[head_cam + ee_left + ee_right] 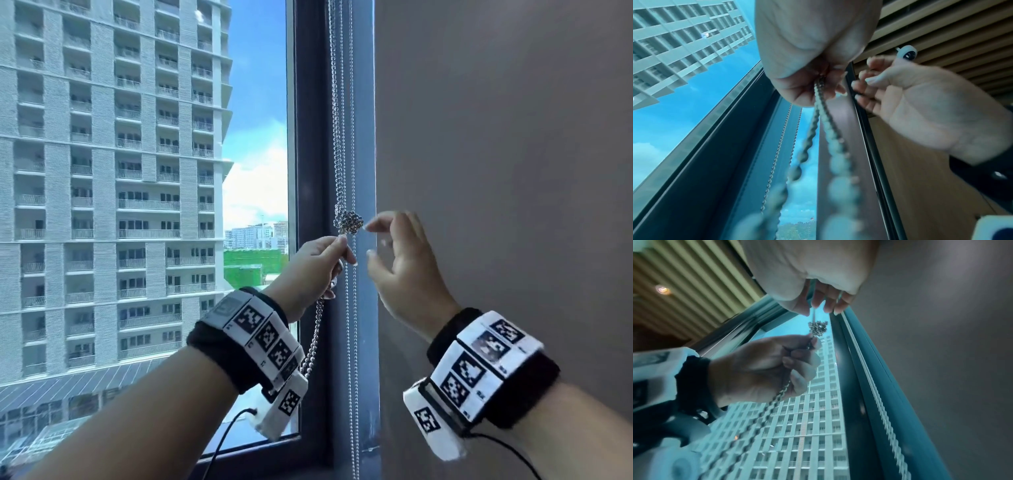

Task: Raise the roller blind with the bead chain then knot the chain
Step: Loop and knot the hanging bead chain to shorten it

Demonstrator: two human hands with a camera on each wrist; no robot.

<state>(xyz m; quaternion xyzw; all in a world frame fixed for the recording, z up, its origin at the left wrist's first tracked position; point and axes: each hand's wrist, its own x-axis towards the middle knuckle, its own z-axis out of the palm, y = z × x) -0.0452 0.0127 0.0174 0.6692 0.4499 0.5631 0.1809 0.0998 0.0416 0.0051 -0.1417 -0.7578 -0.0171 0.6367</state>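
Note:
A silver bead chain point(337, 137) hangs beside the dark window frame, bunched into a tight knot point(348, 222). Just under the knot my left hand point(342, 246) grips the doubled chain, whose slack runs down past my wrist point(313, 346). My right hand point(371, 240) hovers right of the knot with fingers loosely spread, its index tip close to the beads and holding nothing. The right wrist view looks up at the knot point(818, 328), with the left hand point(809, 345) pinching below it and the right fingers point(824, 306) above. The blind itself is out of view.
Another pair of bead strands point(352, 308) hangs straight down along the frame point(311, 137). A grey wall point(496, 137) stands close on the right. Through the glass is a tall apartment block point(113, 171). Cables trail from both wrist bands.

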